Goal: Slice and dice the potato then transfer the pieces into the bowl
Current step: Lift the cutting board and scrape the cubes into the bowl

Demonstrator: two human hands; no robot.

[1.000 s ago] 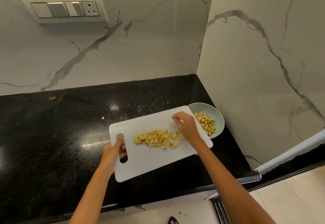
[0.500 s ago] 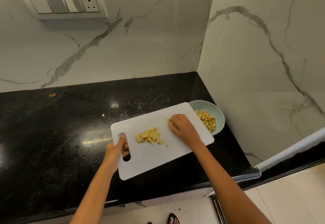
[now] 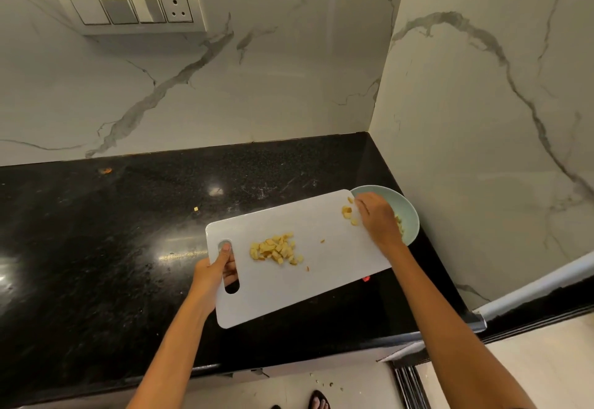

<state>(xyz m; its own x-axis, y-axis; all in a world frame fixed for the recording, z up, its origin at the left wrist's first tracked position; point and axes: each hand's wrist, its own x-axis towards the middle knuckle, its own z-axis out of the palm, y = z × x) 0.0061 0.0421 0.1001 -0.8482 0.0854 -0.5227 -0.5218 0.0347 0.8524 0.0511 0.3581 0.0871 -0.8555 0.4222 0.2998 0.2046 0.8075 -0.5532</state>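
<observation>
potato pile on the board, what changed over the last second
The right hand swept part of the potato pile along the cutting board to its far end; a few diced pieces now lie beside its fingers at the bowl. The pile left mid-board is smaller. The left hand grips the handle slot as before, and the bowl stayed put.

A home kitchen is indicated: a black granite counter (image 3: 96,248) is seen under the left hand (image 3: 212,272), with marble-look walls (image 3: 257,87) and a switch panel (image 3: 128,7) beyond.
</observation>
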